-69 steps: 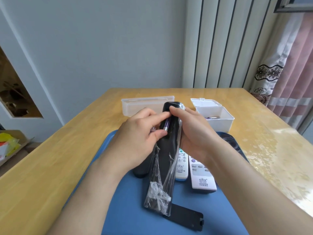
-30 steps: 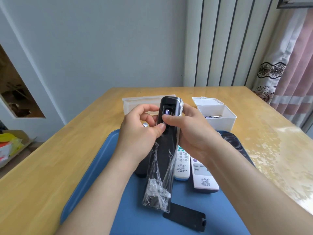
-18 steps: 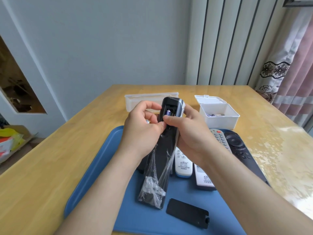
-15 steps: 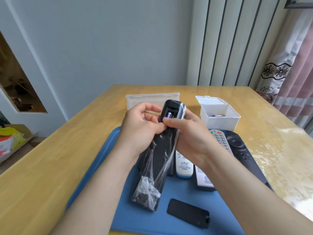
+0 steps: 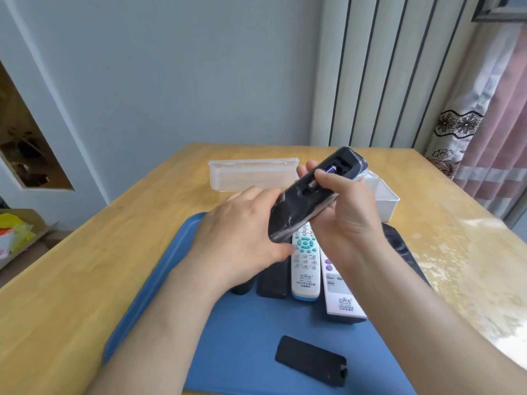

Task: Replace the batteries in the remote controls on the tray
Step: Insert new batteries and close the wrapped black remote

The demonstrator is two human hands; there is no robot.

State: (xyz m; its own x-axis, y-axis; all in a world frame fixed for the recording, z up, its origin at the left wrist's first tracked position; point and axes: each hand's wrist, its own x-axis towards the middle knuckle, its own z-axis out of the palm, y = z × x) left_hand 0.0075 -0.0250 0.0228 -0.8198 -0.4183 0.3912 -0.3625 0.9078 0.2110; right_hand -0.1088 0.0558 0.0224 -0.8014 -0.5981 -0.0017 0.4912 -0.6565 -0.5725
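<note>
The right hand (image 5: 350,218) pinches the plastic-wrapped black remote (image 5: 299,209) between thumb (image 5: 328,178) and fingers, beside the battery (image 5: 330,168) in its open compartment. The remote's open end tilts toward two o'clock above the blue tray (image 5: 171,269). The left hand (image 5: 242,240) meets its lower end, but the fingers are hidden and I cannot tell their grip.

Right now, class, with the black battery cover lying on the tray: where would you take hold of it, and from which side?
Pinch the battery cover across its two long edges, coming from above. It lies flat on the tray, apart from the remotes, so only its edges offer purchase; probably avoid the end with the small latch tab.
</note>
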